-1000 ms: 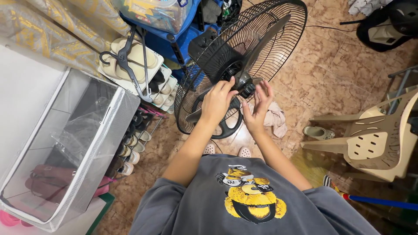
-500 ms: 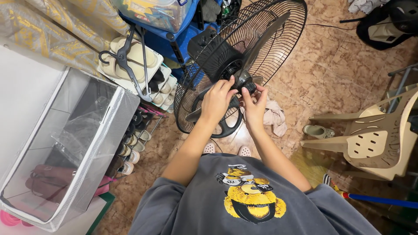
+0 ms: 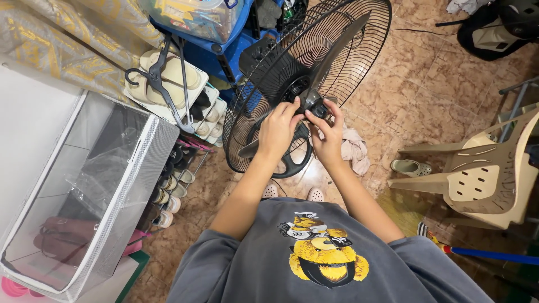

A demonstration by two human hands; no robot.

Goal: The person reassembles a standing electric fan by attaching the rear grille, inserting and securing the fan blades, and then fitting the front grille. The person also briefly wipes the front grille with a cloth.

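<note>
I am standing over a fan [image 3: 306, 84] on the tiled floor [image 3: 438, 84], my arms reaching forward and down from my grey shirt [image 3: 325, 258]. Both wrists are bending in toward the hub [image 3: 313, 104] at the middle of the open rear grille [image 3: 359, 50]. My left hand [image 3: 276, 132] is curling against the hub's left side, fingers together and touching it. My right hand [image 3: 330, 134] is pinching the small cap [image 3: 318, 106] on the spindle tip, thumb and fingertips closed on it. The cap is lying just ahead of my right fingers, the nearer hand to it, and the spindle's axis is pointing up toward me. One blade [image 3: 337, 47] is stretching away past the hub toward the grille's far rim. Beyond, blue shelving [image 3: 224, 50] is standing at the floor's far left edge; a plastic chair [image 3: 483, 179] is sitting to my right.
</note>
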